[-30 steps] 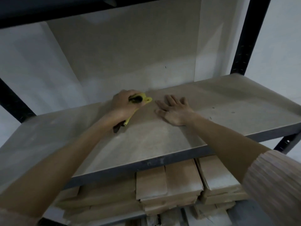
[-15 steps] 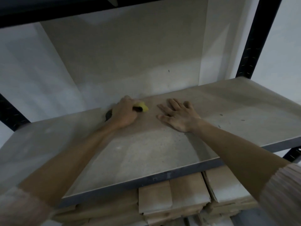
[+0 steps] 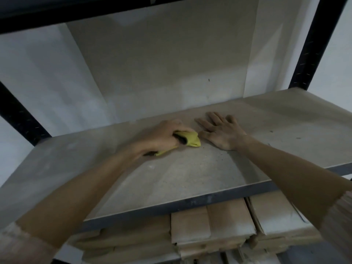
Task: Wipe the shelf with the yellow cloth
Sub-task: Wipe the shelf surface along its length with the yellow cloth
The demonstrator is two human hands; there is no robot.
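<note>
My left hand point(image 3: 162, 137) is curled round the yellow cloth point(image 3: 190, 142), bunching it against the shelf point(image 3: 190, 180). The cloth sits on the board near its back edge, about midway along; one folded end pokes out past my fingers toward the right, and a thin yellow strip shows under the heel of my palm. A dark patch shows in the fold of the cloth beside my fingers; I cannot tell what it is. This hand is a little blurred.

My right hand point(image 3: 222, 131) lies flat on the shelf just beside the cloth, fingers straight and spread, palm down, pointing toward the back wall point(image 3: 162, 69). It holds nothing. Its thumb side comes close to the yellow fold, though I cannot tell if they touch.

The shelf board is pale grey and speckled, with a dark metal front edge point(image 3: 200, 202). Black uprights point(image 3: 312, 42) stand at the right and left of the frame. Under the shelf, on the level below, lie stacked brown paper-wrapped bundles point(image 3: 211, 225), side by side and touching. Ribbed sleeves point(image 3: 339, 221) end partway down both my forearms.
</note>
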